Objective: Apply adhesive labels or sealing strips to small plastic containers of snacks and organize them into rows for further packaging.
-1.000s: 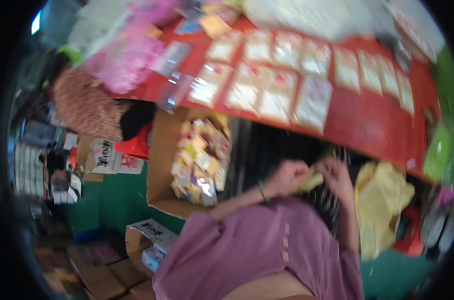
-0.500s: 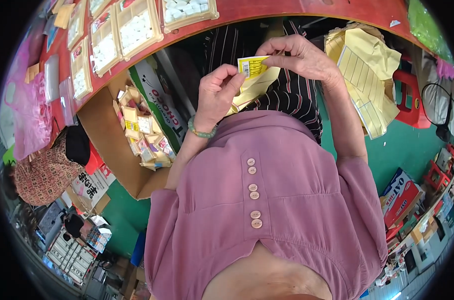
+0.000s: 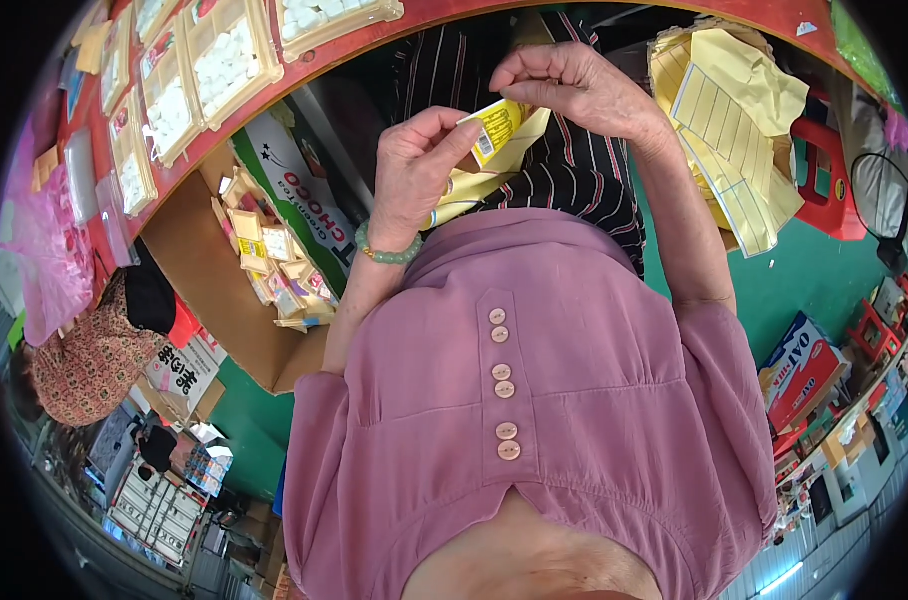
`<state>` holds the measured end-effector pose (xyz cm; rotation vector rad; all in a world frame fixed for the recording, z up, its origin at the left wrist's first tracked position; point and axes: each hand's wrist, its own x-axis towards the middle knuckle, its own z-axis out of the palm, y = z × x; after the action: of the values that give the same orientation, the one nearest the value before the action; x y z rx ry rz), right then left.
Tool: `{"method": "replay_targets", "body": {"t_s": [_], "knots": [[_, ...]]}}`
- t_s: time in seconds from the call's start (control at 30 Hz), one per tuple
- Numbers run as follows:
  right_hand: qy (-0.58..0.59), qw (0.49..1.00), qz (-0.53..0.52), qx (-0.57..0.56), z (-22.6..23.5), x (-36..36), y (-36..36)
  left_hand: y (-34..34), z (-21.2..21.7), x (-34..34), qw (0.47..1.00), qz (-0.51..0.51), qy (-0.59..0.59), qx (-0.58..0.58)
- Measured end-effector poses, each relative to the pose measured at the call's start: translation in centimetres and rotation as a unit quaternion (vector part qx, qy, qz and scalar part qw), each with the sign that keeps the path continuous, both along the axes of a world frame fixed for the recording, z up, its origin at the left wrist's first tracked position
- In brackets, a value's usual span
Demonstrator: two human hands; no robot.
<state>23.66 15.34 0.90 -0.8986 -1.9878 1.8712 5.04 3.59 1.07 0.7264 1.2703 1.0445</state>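
My left hand (image 3: pixel 414 170) pinches the small yellow packet (image 3: pixel 497 128) between thumb and fingers at its lower left corner; green bead bracelet (image 3: pixel 386 250) on that wrist. My right hand (image 3: pixel 574 85) comes in from 1 o'clock, fingers curled and closed on the packet's top edge. So the packet sits between both hands at about 12 o'clock, over my lap, with a few more pale yellow sheets (image 3: pixel 474 185) hanging just under it. Packet looks thin, light and floppy, likely film or paper: it should crease easily and may slip if pinched flat, so grip at edges or corners, not mid-face. Below the hands, my striped skirt (image 3: pixel 574 190) and pink buttoned shirt (image 3: pixel 534 400). At 2 o'clock, a stack of yellow lined paper (image 3: pixel 734 130), loose and rumpled. At 9 o'clock, an open cardboard box (image 3: pixel 204 290) with small packets (image 3: pixel 274 270) piled inside. At 10 to 11 o'clock, a red table (image 3: pixel 189 165) edge carrying clear bags of white pieces (image 3: pixel 224 55). At 4 o'clock, a red carton (image 3: pixel 804 365) on the green floor (image 3: pixel 824 280).
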Motion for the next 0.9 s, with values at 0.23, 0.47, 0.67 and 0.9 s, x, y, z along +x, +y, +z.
{"method": "replay_targets", "body": {"t_s": [0.23,0.47,0.67,0.9], "knots": [[-0.003,1.000,0.008,0.029,-0.6,-0.3,-0.5,-0.2,-0.7,-1.1,0.997,-0.029,-0.071,-0.029],[0.013,0.999,0.034,-0.034,-0.5,-0.6,-1.0,0.5,0.1,-3.1,0.983,-0.166,-0.069,-0.048],[0.008,1.000,0.024,-0.002,-0.1,-0.9,-1.5,0.3,-0.1,-3.2,0.977,-0.186,-0.081,-0.059],[-0.041,0.996,-0.012,0.079,-0.1,1.3,-2.9,-0.6,0.4,-2.2,0.968,-0.213,-0.105,-0.079]]}}
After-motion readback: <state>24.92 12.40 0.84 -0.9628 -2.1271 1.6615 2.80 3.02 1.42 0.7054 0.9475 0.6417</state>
